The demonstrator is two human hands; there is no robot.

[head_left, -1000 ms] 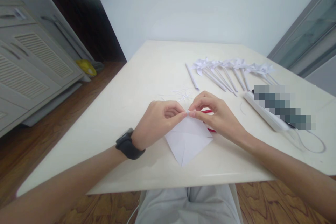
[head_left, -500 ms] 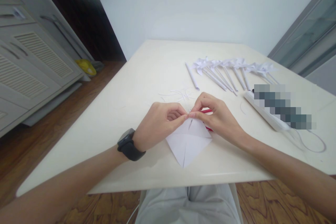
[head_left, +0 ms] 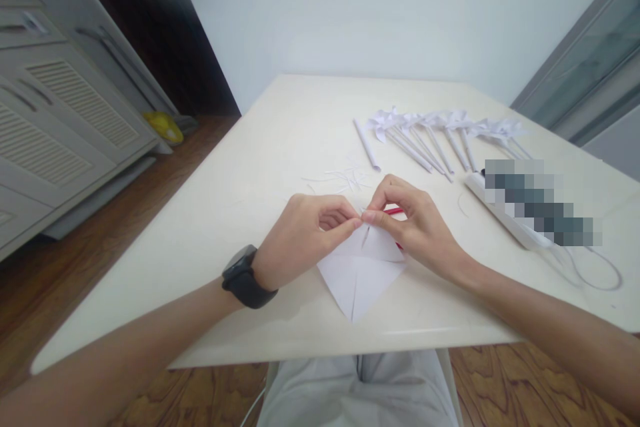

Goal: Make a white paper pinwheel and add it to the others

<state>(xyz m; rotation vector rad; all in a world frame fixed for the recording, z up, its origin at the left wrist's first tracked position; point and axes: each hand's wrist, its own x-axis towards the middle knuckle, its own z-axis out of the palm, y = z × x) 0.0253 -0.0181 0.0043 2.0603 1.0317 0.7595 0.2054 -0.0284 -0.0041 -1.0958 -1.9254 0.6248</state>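
A square sheet of white paper (head_left: 356, 280) with slits running in from its corners lies in front of me, one corner pointing toward my body. At its far corner my left hand (head_left: 320, 227), below a black wristwatch, is closed with thumb and forefinger pinching the paper. My right hand (head_left: 407, 217) pinches the same corner from the other side, its fingertips touching the left ones. Something red (head_left: 394, 211), partly covered by my right hand, shows behind the paper; its kind is hidden.
Thin white strips (head_left: 345, 179) lie beyond my hands. A rolled paper tube (head_left: 367, 145) and several paper pinwheels (head_left: 430, 123) on sticks are at the back right. To the right is a long white object (head_left: 505, 210), partly blurred out, with a cord beside it (head_left: 600, 288).
The paper's near corner has shifted slightly to the right and toward me. Both pinching hands stay at the far corner, with my fingertips moved a touch to the right.
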